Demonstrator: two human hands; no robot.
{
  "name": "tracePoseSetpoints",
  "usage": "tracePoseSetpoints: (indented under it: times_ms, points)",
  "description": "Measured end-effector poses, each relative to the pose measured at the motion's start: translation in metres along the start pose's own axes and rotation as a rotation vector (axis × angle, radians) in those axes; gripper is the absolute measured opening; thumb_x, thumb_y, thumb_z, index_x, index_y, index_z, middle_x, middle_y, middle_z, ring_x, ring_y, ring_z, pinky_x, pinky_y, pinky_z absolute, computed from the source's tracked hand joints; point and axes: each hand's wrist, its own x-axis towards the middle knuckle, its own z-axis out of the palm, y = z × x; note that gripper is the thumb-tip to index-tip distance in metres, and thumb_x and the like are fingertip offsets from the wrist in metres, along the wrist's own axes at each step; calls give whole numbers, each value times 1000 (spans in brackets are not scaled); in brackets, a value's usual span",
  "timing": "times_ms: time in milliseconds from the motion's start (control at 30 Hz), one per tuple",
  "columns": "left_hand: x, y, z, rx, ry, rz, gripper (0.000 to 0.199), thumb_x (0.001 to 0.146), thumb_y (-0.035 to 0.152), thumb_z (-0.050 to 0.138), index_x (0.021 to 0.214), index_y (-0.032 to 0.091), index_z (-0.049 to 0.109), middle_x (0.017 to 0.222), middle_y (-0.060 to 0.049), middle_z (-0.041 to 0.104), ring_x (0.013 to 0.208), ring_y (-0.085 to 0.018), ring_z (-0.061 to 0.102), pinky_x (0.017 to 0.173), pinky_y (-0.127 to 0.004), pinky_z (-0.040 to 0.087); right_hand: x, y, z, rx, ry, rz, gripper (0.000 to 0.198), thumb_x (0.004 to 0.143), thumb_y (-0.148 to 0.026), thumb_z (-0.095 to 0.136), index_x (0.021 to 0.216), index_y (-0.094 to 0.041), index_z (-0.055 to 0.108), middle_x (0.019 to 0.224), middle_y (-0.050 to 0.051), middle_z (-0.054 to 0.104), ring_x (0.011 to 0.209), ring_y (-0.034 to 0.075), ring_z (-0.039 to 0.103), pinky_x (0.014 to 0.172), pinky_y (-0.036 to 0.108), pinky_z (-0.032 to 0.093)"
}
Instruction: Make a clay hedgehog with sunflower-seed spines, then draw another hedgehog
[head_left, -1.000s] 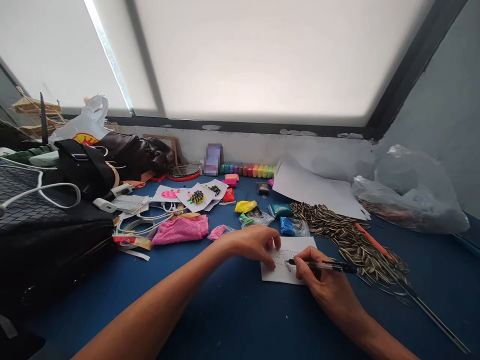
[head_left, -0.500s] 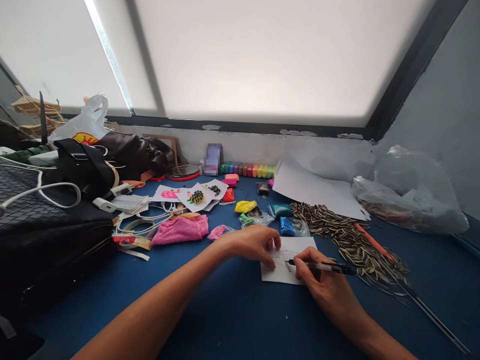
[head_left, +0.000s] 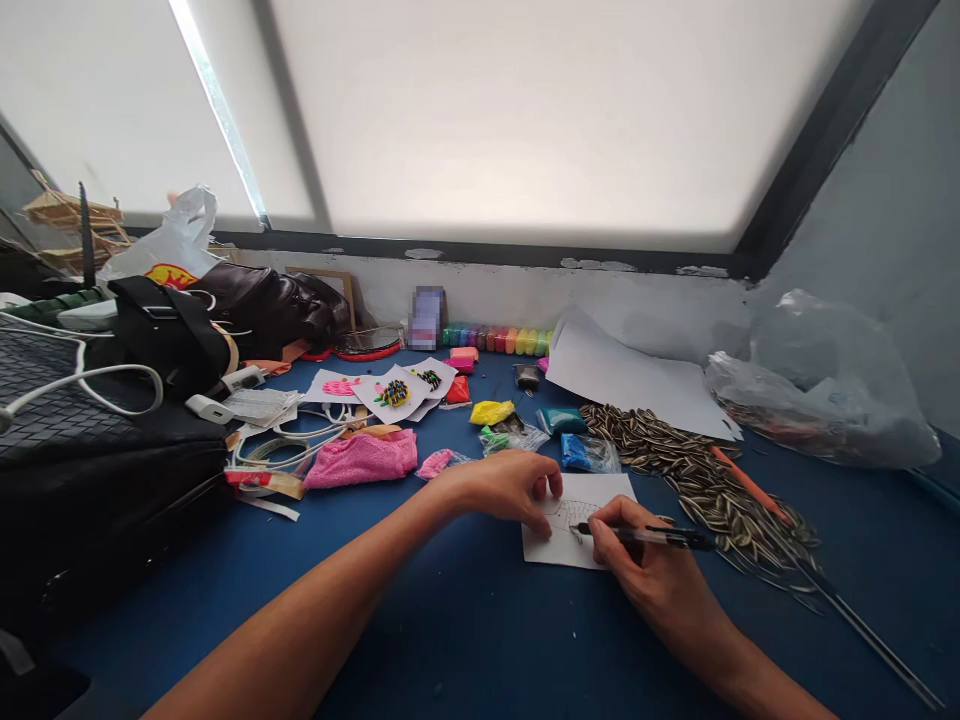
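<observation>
A small white sheet of paper (head_left: 553,548) lies on the blue table, with a line drawing partly visible on it. The fingertips of my left hand (head_left: 514,487) rest on its left side, thumb and fingers spread apart. My right hand (head_left: 651,560) is closed around a black pen (head_left: 664,537), whose tip touches the drawing. Past the sheet sit a blue clay packet (head_left: 576,452), a teal packet (head_left: 561,420) and a yellow one (head_left: 491,412). Sunflower seeds (head_left: 637,440) are heaped to the right of the paper.
Finished-looking picture cards (head_left: 394,392) and a pink cloth (head_left: 361,458) lie to the left, beside white cables. A phone (head_left: 426,318) leans at the back near a row of coloured clay (head_left: 499,340). Large white sheets (head_left: 630,370) and a plastic bag (head_left: 832,390) occupy the right.
The pen tip and my right hand have shifted very slightly on the drawing. My left hand stays in place on the paper.
</observation>
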Motion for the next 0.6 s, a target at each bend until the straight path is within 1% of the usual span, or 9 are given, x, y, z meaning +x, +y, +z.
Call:
tracePoseSetpoints:
  times_ms: [67, 233, 600]
  points:
    - [0, -1, 0, -7, 2, 1, 44, 66, 34, 75, 106, 22, 61, 98, -1, 62, 88, -18, 57, 69, -24, 42, 0, 0, 0, 18, 8, -1, 28, 89, -41, 45, 70, -22, 55, 61, -1, 54, 54, 14, 48, 50, 26, 38]
    - [1, -2, 1, -14, 1, 1, 46, 65, 35, 76, 105, 22, 60, 97, -1, 61, 87, -18, 57, 67, -24, 42, -1, 0, 0, -4, 137, 1, 27, 86, -38, 47, 64, -23, 50, 57, -3, 46, 48, 13, 43, 46, 25, 34]
    - [1, -1, 1, -13, 2, 3, 45, 65, 34, 76, 106, 22, 61, 96, 0, 61, 87, -17, 57, 68, -24, 41, -1, 0, -1, -19, 78, 27, 28, 88, -41, 46, 68, -23, 54, 58, -3, 52, 49, 13, 46, 47, 25, 35]
